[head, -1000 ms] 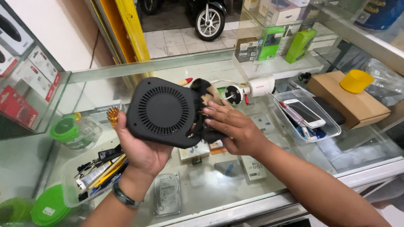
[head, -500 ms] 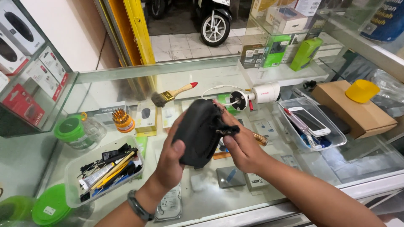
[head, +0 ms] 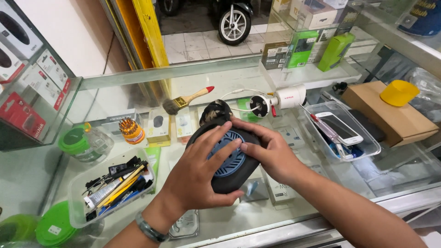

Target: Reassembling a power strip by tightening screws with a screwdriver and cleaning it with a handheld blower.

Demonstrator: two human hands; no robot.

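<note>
Both my hands are on the round black speaker (head: pixel 229 160), holding it up over the glass counter (head: pixel 138 82) right in front of me. My left hand (head: pixel 202 174) cups it from the near side, fingers spread wide across the blue grille (head: pixel 227 158), thumb curled under the lower edge. My right hand (head: pixel 268 154) wraps the right rim, fingers bent over the top, thumb pressed flat against the grille. So both are closed around it, neither clenched tight.

Around me on the counter: a clear tub of tools (head: pixel 112 188) to the left, a small orange screwdriver set (head: pixel 131 131) behind it, and a paintbrush (head: pixel 186 101) with a red-tipped handle lying further back. Just beyond the speaker there's a white camera (head: pixel 280 98) with its cable. Off to the right, a clear tray (head: pixel 363 154) holds a phone (head: pixel 340 128), and past that sits a cardboard box (head: pixel 390 117) with a yellow cup (head: pixel 398 93) on top.
</note>
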